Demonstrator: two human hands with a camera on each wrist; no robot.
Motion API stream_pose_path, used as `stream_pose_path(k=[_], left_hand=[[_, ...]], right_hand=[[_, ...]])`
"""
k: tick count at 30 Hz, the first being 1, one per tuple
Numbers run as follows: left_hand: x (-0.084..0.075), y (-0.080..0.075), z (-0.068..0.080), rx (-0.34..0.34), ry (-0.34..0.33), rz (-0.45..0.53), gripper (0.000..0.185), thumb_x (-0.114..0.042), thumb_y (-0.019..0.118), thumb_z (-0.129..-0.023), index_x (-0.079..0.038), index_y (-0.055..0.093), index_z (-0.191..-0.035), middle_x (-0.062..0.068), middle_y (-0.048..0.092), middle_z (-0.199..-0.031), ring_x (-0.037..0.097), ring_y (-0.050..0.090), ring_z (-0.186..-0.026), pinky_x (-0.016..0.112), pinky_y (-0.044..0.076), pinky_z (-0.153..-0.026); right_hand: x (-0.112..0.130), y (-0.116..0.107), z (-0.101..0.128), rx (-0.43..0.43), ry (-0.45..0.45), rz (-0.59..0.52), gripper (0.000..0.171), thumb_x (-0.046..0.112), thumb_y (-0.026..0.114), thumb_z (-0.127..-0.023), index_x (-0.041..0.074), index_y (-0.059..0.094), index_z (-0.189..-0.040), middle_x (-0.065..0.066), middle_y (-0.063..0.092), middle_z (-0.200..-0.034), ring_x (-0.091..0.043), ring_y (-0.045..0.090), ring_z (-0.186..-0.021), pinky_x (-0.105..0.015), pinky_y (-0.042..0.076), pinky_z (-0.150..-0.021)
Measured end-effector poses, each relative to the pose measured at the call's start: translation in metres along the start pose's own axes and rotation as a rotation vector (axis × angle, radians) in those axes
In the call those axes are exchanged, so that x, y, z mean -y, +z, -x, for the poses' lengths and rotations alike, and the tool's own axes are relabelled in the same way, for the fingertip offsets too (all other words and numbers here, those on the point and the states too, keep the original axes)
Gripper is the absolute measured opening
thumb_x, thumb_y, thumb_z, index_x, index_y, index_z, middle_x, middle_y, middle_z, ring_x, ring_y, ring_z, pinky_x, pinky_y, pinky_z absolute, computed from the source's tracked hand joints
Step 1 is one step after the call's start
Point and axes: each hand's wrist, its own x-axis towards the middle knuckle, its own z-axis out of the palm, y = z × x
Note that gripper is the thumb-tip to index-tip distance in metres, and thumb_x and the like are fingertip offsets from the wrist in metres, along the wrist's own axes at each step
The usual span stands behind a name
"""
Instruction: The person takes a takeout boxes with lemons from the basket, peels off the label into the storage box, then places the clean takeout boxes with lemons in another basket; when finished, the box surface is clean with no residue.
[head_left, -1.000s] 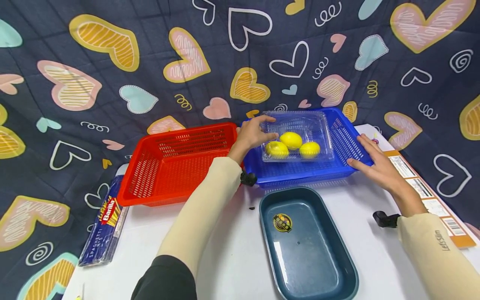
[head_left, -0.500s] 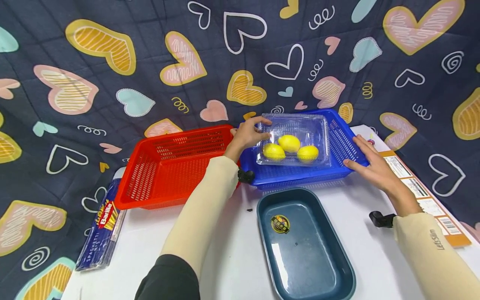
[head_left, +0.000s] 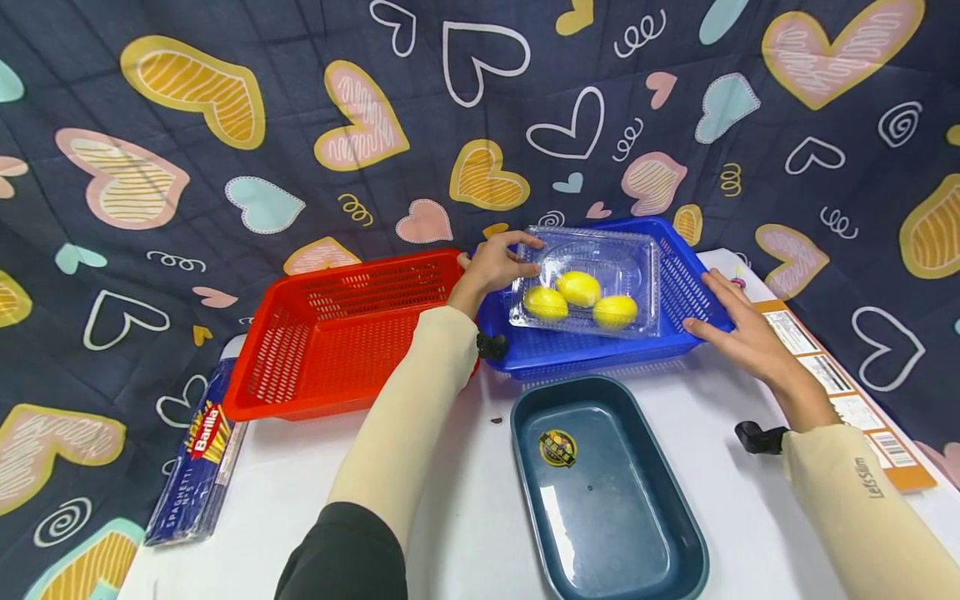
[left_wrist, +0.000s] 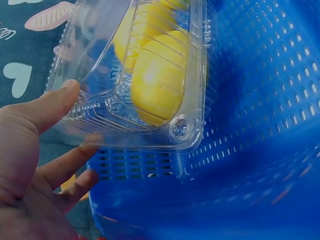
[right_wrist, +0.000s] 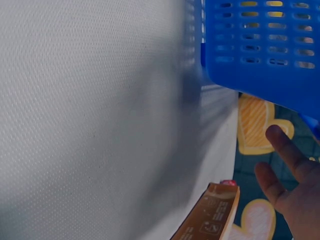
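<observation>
A clear plastic clamshell box (head_left: pixel 637 250) with three lemons (head_left: pixel 578 288) inside sits slightly askew over the blue basket (head_left: pixel 675 267). My left hand (head_left: pixel 495 267) grips the box's left end. In the left wrist view, the thumb (left_wrist: pixel 70 92) lies at the box's side and other fingers (left_wrist: pixel 82 155) reach beneath its edge. The yellow lemon (left_wrist: pixel 157 80) shows through the ribbed plastic there. My right hand (head_left: pixel 750 333) rests at the basket's right side, thumb by the near corner, fingers extended along the outside. In the right wrist view, two fingers (right_wrist: pixel 290 155) show, straight and below the basket wall.
A red basket (head_left: pixel 360 342) stands left of the blue one. Nearer to me is a dark teal tub (head_left: pixel 607 500) with a round sticker. A spaghetti pack (head_left: pixel 191 467) lies far left, an orange-and-white box (head_left: pixel 847 400) far right. A heart-patterned curtain (head_left: pixel 420 100) hangs behind.
The plastic box has shifted slightly toward me, its right end a little more than its left. My hands keep their places at the box and basket. The head view has drifted slightly.
</observation>
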Motion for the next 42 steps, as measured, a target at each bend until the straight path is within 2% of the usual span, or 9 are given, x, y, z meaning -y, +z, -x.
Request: stream_pose_path(k=[5, 13, 18, 23, 25, 32, 36, 39, 42], left_hand=[[0.001, 0.002, 0.001, -0.011, -0.028, -0.032, 0.036, -0.035, 0.079, -0.089, -0.037, 0.07, -0.124, 0.001, 0.072, -0.115, 0.025, 0.056, -0.128, 0.071, -0.009, -0.119], [0.002, 0.002, 0.005, -0.002, -0.048, -0.069, 0.036, -0.038, 0.079, -0.088, -0.037, 0.07, -0.123, 0.001, 0.075, -0.107, 0.037, 0.039, -0.144, 0.073, -0.014, -0.118], [0.002, 0.003, 0.007, 0.009, -0.065, -0.098, 0.038, -0.039, 0.078, -0.088, -0.035, 0.069, -0.125, 0.002, 0.072, -0.119, 0.041, 0.033, -0.15, 0.073, -0.014, -0.118], [0.0, 0.003, 0.007, 0.009, -0.072, -0.137, 0.039, -0.04, 0.077, -0.089, -0.035, 0.069, -0.126, 0.0, 0.06, -0.145, 0.04, 0.033, -0.151, 0.073, -0.013, -0.118], [-0.002, 0.003, 0.007, 0.007, -0.074, -0.144, 0.039, -0.04, 0.077, -0.089, -0.035, 0.069, -0.127, -0.001, 0.059, -0.147, 0.039, 0.033, -0.152, 0.073, -0.013, -0.118], [-0.004, -0.005, 0.01, -0.04, -0.049, -0.114, 0.035, -0.04, 0.076, -0.09, -0.032, 0.071, -0.124, 0.003, 0.072, -0.118, 0.035, 0.045, -0.141, 0.074, -0.014, -0.118], [-0.002, -0.012, 0.015, -0.071, -0.036, -0.105, 0.036, -0.04, 0.076, -0.09, -0.032, 0.071, -0.124, 0.0, 0.065, -0.137, 0.024, 0.057, -0.13, 0.074, -0.01, -0.119], [-0.001, -0.018, 0.021, -0.081, -0.023, -0.073, 0.036, -0.039, 0.074, -0.091, -0.032, 0.07, -0.126, -0.005, 0.053, -0.153, 0.021, 0.058, -0.131, 0.076, -0.01, -0.118], [0.001, -0.026, 0.029, -0.102, -0.007, -0.017, 0.035, -0.038, 0.073, -0.092, -0.031, 0.07, -0.127, -0.008, 0.054, -0.153, 0.021, 0.057, -0.134, 0.076, -0.01, -0.117]], right_hand=[[0.001, 0.001, 0.0, 0.002, 0.003, 0.007, 0.087, 0.04, 0.061, -0.098, 0.013, 0.011, -0.165, -0.015, -0.001, -0.173, -0.05, -0.001, -0.156, -0.08, 0.007, -0.116], [0.002, -0.001, 0.0, -0.001, 0.006, 0.009, 0.088, 0.041, 0.061, -0.098, 0.014, 0.01, -0.165, -0.013, -0.002, -0.173, -0.049, 0.0, -0.157, -0.079, 0.007, -0.117], [0.001, -0.001, 0.0, 0.0, 0.005, 0.004, 0.088, 0.04, 0.061, -0.098, 0.013, 0.01, -0.165, -0.014, -0.002, -0.173, -0.05, 0.0, -0.156, -0.079, 0.006, -0.117], [0.0, 0.0, -0.001, 0.0, 0.006, 0.007, 0.088, 0.039, 0.061, -0.098, 0.013, 0.01, -0.165, -0.015, -0.002, -0.173, -0.05, -0.001, -0.156, -0.079, 0.006, -0.116], [0.001, 0.0, 0.0, 0.0, 0.005, 0.004, 0.088, 0.039, 0.061, -0.098, 0.013, 0.01, -0.165, -0.015, -0.002, -0.173, -0.05, -0.001, -0.156, -0.079, 0.006, -0.117], [0.003, 0.002, -0.001, -0.003, -0.017, -0.019, 0.088, 0.04, 0.062, -0.098, 0.013, 0.011, -0.165, -0.012, -0.001, -0.173, -0.048, -0.002, -0.157, -0.077, 0.005, -0.118], [0.003, 0.003, -0.001, -0.003, -0.04, -0.039, 0.087, 0.037, 0.062, -0.098, 0.011, 0.012, -0.164, -0.014, -0.001, -0.173, -0.048, -0.002, -0.157, -0.077, 0.004, -0.118], [0.003, 0.002, 0.0, -0.001, -0.038, -0.032, 0.087, 0.037, 0.061, -0.098, 0.01, 0.012, -0.164, -0.015, -0.001, -0.173, -0.05, -0.002, -0.156, -0.078, 0.004, -0.118], [0.002, 0.0, 0.002, 0.003, -0.033, -0.027, 0.087, 0.037, 0.06, -0.099, 0.009, 0.011, -0.164, -0.016, -0.002, -0.172, -0.05, -0.003, -0.156, -0.078, 0.003, -0.118]])
